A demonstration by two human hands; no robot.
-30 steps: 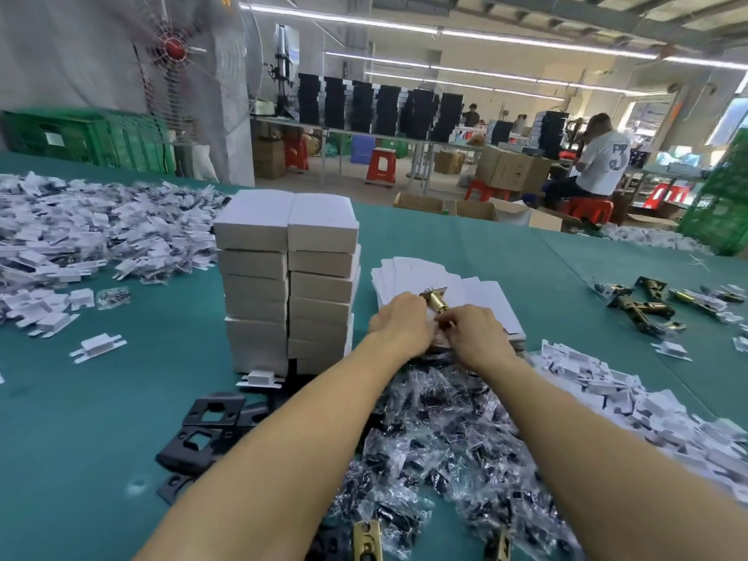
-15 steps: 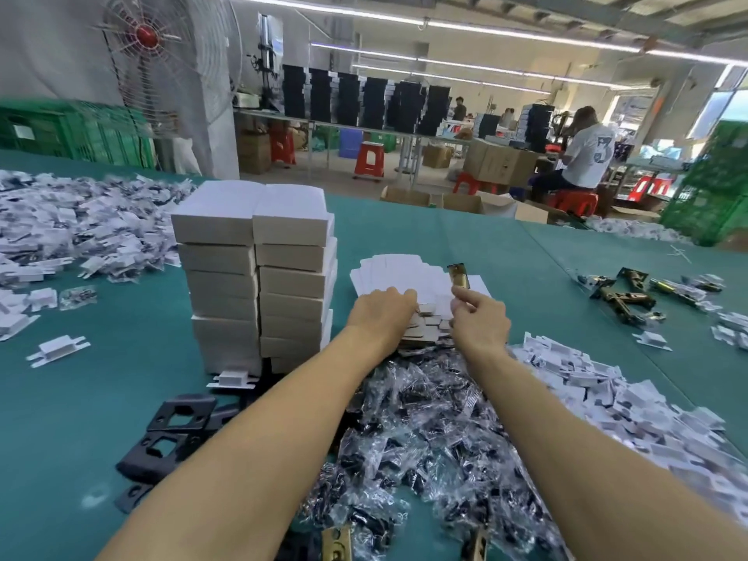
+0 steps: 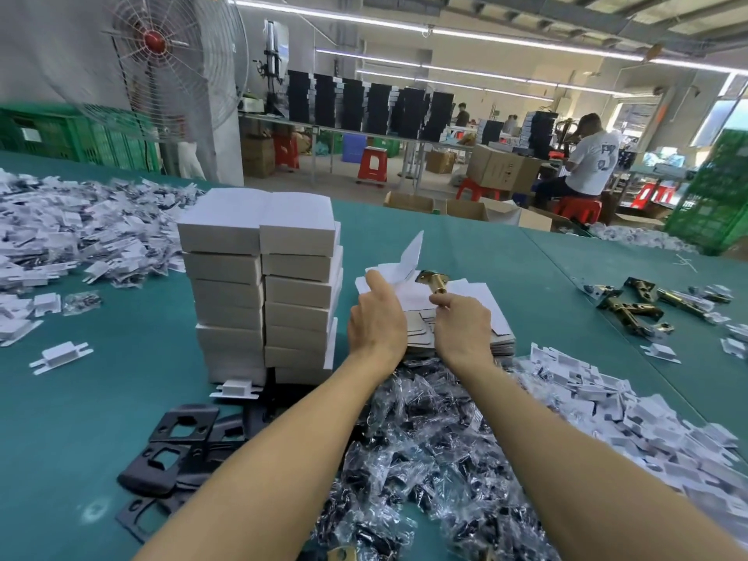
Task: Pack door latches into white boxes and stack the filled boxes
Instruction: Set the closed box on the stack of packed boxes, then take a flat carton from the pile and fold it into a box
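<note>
Two side-by-side stacks of filled white boxes (image 3: 259, 285) stand on the green table. To their right lies a pile of flat unfolded white boxes (image 3: 473, 301). My left hand (image 3: 376, 317) lifts one flat box (image 3: 411, 255) off that pile, its flap raised. My right hand (image 3: 461, 330) holds a brass door latch (image 3: 435, 282) over the pile, faceplate pointing away. More brass latches (image 3: 639, 303) lie loose at the right.
Clear bags of dark hardware (image 3: 425, 447) are heaped under my forearms. Black strike plates (image 3: 170, 451) lie at front left. White plastic inserts are heaped at the left (image 3: 73, 232) and right (image 3: 631, 419). A person in a white shirt (image 3: 587, 164) sits beyond the table.
My left hand has picked up the top flat box, and its flap now stands up. The right hand with the latch has shifted slightly right of the left hand.
</note>
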